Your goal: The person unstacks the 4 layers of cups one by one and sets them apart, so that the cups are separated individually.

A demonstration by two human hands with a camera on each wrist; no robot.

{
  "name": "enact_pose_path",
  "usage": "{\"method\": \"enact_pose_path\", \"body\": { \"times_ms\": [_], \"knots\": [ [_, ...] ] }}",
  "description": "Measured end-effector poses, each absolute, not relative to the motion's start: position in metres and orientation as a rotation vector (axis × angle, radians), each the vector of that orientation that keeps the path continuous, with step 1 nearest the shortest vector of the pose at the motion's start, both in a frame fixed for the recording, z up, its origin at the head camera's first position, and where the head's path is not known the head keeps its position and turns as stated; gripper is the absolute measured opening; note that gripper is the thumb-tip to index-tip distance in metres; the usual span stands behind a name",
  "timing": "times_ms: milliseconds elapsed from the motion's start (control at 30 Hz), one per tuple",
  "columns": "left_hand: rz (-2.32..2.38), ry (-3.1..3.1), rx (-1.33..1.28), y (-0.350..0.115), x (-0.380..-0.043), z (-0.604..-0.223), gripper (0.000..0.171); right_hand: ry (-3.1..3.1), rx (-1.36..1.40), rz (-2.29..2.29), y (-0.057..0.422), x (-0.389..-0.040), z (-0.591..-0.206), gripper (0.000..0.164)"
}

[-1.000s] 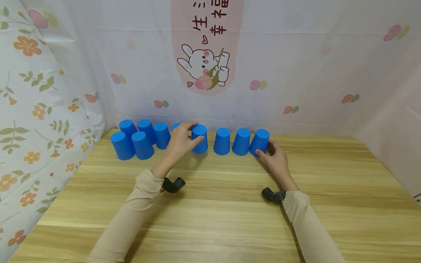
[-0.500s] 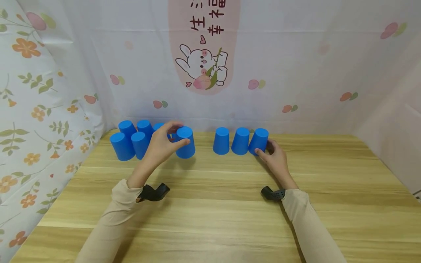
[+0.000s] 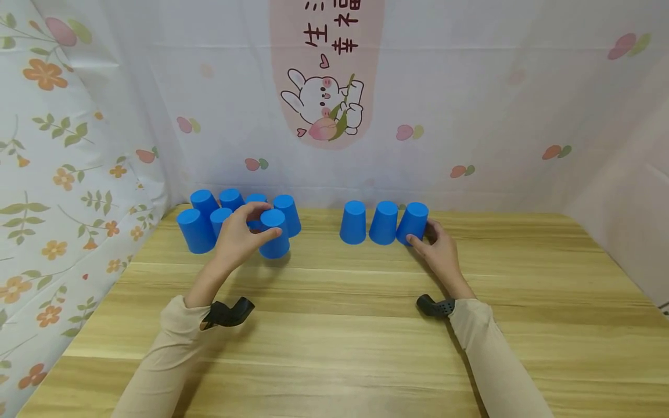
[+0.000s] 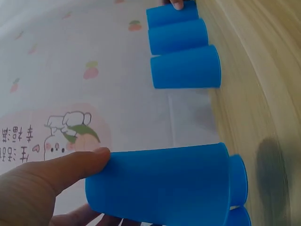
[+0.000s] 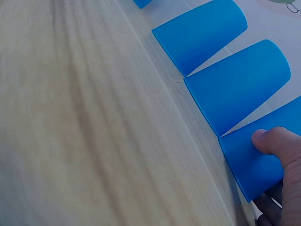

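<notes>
Left hand (image 3: 236, 239) pinches one cup (image 3: 276, 242), right hand (image 3: 441, 251) grips the end cup (image 3: 413, 220); I'd hold the first level, clear of the back cups (image 3: 289, 213) beyond left hand.

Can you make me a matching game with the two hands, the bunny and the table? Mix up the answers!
1. Left hand
2. Right hand
3. White cartoon bunny
4. Flat wooden table

A. Printed on the pale hanging cloth
B. Gripping the rightmost blue tapered cup
C. Streaky yellow-brown
D. Gripping another blue tapered cup, near the bigger cup group

Pairs: 1-D, 2-B, 3-A, 4-C
</notes>
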State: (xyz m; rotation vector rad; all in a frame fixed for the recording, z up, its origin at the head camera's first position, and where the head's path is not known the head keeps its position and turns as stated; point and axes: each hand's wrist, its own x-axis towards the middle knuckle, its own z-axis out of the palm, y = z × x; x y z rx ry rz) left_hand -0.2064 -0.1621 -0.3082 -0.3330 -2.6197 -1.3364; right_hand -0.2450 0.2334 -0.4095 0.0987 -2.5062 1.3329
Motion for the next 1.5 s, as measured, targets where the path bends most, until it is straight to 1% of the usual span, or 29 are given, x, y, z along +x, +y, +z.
{"method": "enact_pose_path", "body": {
  "times_ms": [333, 700, 867, 1267, 1500],
  "knots": [
    [-1.166, -2.670, -0.257, -0.173, -0.210, -0.312, 0.053, -2.483, 0.130, 1.350, 0.235, -0.247, -0.410, 0.064],
    [-1.112, -2.657, -0.199, -0.184, -0.219, -0.329, 0.051, -2.497, 0.123, 1.337, 0.232, -0.247, -0.407, 0.065],
    [-1.078, -2.617, -0.208, -0.184, -0.221, -0.332, 0.049, -2.492, 0.129, 1.351, 0.233, -0.247, -0.407, 0.067],
    [-1.051, -2.580, -0.191, -0.182, -0.221, -0.337, 0.053, -2.507, 0.109, 1.336, 0.232, -0.246, -0.409, 0.066],
    [-0.968, -2.551, -0.285, -0.176, -0.221, -0.335, 0.052, -2.509, 0.101, 1.342, 0.233, -0.246, -0.410, 0.068]
  ]
}}
